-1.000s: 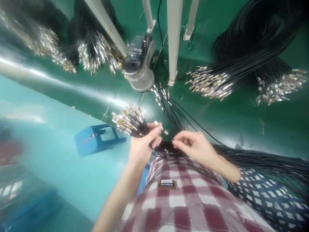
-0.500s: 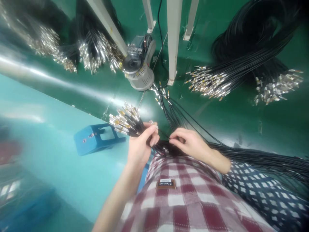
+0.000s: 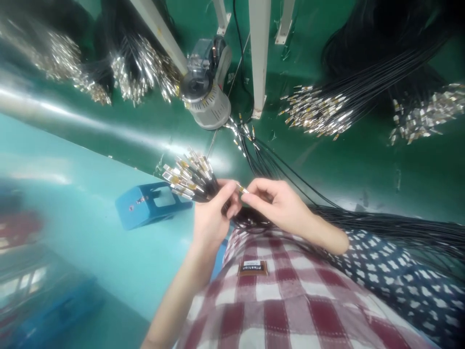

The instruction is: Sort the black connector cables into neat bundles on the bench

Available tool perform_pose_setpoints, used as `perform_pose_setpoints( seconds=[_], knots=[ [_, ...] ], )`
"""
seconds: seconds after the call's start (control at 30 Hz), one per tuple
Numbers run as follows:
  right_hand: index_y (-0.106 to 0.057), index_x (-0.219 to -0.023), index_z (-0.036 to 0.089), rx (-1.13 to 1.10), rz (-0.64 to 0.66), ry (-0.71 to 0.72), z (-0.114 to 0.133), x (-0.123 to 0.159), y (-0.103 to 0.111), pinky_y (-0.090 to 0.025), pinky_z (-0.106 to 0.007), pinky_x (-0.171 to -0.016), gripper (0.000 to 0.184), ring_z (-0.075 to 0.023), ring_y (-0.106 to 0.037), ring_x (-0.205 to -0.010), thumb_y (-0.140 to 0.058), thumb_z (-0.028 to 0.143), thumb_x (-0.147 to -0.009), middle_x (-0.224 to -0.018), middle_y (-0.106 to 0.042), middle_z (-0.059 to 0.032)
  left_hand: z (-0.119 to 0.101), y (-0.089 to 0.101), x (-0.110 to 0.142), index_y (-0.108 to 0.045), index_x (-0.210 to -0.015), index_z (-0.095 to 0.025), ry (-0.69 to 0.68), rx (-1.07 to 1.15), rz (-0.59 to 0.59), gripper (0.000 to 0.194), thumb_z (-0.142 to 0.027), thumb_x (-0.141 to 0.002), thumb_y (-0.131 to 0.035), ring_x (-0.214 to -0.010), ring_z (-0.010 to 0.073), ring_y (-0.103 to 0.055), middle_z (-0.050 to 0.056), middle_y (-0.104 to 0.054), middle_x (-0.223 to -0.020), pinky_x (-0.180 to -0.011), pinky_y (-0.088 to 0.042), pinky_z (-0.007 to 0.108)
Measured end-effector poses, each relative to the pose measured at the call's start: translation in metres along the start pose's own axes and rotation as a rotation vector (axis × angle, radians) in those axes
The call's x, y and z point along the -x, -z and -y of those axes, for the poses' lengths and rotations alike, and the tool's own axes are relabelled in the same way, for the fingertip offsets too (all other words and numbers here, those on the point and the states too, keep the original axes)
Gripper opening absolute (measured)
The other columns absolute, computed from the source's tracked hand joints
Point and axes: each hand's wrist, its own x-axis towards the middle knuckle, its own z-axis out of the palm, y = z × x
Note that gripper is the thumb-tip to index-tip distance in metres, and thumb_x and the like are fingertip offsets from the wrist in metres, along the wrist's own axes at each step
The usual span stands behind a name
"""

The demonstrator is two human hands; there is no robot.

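My left hand point(image 3: 212, 218) is closed around a bundle of black cables point(image 3: 191, 177), whose silver connector ends with yellowish bands fan out to the upper left. Right beside its thumb, my right hand point(image 3: 283, 206) pinches a single cable by its connector end point(image 3: 241, 188). The fingertips of both hands are close together; whether the left fingers also touch this connector, I cannot tell. More loose black cables point(image 3: 267, 162) lie behind my hands, their connector tips near the grey tape dispenser point(image 3: 209, 106).
On the green tabletop point(image 3: 308, 169) lie cable bundles at the left point(image 3: 132, 72) and right point(image 3: 319, 111). White posts point(image 3: 259, 58) stand behind the dispenser. A long run of cables point(image 3: 392, 225) stretches to the right. Below the table edge is a blue stool point(image 3: 134, 206).
My right hand has moved left and slightly up, up to my left thumb, and is now at the connector end. My left hand keeps its hold on the bundle.
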Motion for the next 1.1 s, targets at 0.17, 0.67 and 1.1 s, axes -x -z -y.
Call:
perform_pose_setpoints(
  seconds=[0.17,0.67,1.1],
  knots=[
    [-0.061,-0.072,0.015,-0.151,0.011,-0.02,-0.002,0.005,0.0,-0.034,-0.02,-0.05,0.023,-0.0076,-0.044,-0.054,-0.056,0.029,-0.09,-0.063,-0.057,0.0018,0.002,-0.006,0.0,-0.058,-0.065,-0.014,-0.025,0.011,-0.055,0.015,-0.015,-0.072,-0.072,-0.035,0.0033,-0.037,-0.003,-0.054,-0.049,-0.038,-0.027,0.019],
    [-0.06,-0.067,0.016,0.215,-0.124,0.058,0.005,0.008,-0.005,-0.033,-0.023,-0.055,0.023,-0.009,-0.045,-0.057,-0.056,0.025,-0.088,-0.062,-0.056,0.0014,0.004,-0.01,0.005,-0.055,-0.064,-0.015,-0.062,0.008,-0.072,0.019,-0.016,-0.07,-0.073,-0.035,0.0038,-0.037,-0.005,-0.049,-0.047,-0.037,-0.027,0.019],
    [-0.058,-0.069,0.018,0.203,-0.168,0.065,0.0,0.004,-0.008,-0.038,-0.027,-0.065,0.025,-0.0141,-0.048,-0.067,-0.054,0.033,-0.089,-0.069,-0.056,-0.0028,0.006,-0.007,0.004,-0.056,-0.063,-0.015,-0.087,-0.018,-0.078,0.02,-0.018,-0.07,-0.074,-0.036,0.0033,-0.036,-0.005,-0.048,-0.047,-0.038,-0.027,0.019]
  ],
)
